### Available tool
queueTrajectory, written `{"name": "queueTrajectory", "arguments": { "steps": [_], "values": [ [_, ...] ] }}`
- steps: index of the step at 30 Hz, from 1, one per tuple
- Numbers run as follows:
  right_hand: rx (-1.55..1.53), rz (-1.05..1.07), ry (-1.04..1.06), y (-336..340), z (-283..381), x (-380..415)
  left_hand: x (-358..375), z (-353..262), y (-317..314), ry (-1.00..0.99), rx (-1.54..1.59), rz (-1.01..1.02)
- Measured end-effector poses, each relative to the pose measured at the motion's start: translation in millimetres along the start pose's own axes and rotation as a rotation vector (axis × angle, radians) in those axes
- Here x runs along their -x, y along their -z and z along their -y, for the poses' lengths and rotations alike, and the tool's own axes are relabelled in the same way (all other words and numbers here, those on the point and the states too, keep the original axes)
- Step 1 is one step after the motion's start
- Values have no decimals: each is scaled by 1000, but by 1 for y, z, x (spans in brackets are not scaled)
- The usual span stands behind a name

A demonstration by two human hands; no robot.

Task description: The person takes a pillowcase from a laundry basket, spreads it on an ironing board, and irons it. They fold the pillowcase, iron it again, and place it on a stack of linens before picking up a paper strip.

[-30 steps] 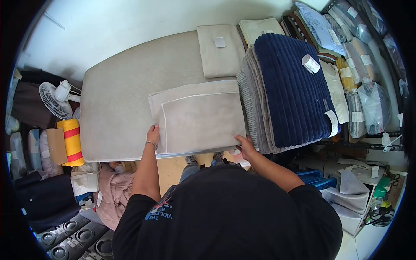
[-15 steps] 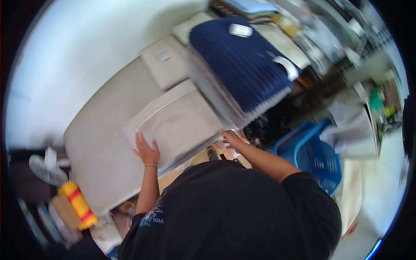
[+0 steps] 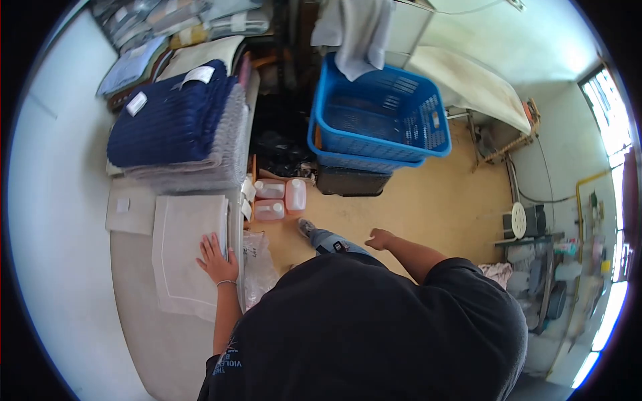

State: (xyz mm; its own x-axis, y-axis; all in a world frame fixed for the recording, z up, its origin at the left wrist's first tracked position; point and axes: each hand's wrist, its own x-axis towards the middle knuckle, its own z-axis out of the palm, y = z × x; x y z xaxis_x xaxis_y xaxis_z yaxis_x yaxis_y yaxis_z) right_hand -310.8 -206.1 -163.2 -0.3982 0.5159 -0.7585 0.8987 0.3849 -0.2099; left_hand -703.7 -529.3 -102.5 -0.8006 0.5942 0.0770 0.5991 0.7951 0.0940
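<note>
My left hand (image 3: 217, 259) lies with its fingers spread on the near right part of a folded cream cloth (image 3: 190, 234), holding nothing. That cloth rests on a grey-beige padded table (image 3: 137, 287). My right hand (image 3: 380, 238) hangs over the floor, away from the table, its fingers curled; whether anything small is inside cannot be made out. Beyond the cream cloth, a dark blue ribbed textile (image 3: 167, 123) with white labels tops a stack of grey textiles (image 3: 231, 144). Left of the cloth is another beige folded piece (image 3: 130, 207) with a small white tag.
Blue plastic baskets (image 3: 374, 137) stand ahead on a dark box (image 3: 351, 182). Pink-filled jugs (image 3: 269, 210) sit on the floor beside the table, near clear plastic wrapping (image 3: 257, 264). An ironing board (image 3: 475, 87) and a metal shelf (image 3: 548, 281) are at the right.
The view has turned to the right. My right hand has left the cloth's edge and moved out over the floor. My left hand remains on the cream cloth.
</note>
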Motion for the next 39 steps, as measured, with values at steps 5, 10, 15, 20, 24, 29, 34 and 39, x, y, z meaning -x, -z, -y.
{"name": "queueTrajectory", "arguments": {
  "steps": [5,10,15,20,24,29,34,39],
  "values": [
    [-114,-33,-186,-14,-88,-8,-3,-1,6,35,0,48],
    [-569,-669,-327,55,-110,-19,0,-31,22,138,-70,125],
    [-645,-1372,-449,196,-163,-47,17,-92,13,46,-42,-74],
    [-950,-1001,-441,315,-251,-112,33,-167,-35,-163,450,-77],
    [-1124,-675,-275,344,-294,-203,46,-203,-66,-55,567,65],
    [-1551,-434,-129,371,-293,-215,65,-222,-64,292,653,144],
    [-1971,-799,93,397,-273,-194,79,-205,-85,215,536,63],
    [-1726,-942,-2,399,-260,-191,74,-212,-92,421,613,231]
  ]
}}
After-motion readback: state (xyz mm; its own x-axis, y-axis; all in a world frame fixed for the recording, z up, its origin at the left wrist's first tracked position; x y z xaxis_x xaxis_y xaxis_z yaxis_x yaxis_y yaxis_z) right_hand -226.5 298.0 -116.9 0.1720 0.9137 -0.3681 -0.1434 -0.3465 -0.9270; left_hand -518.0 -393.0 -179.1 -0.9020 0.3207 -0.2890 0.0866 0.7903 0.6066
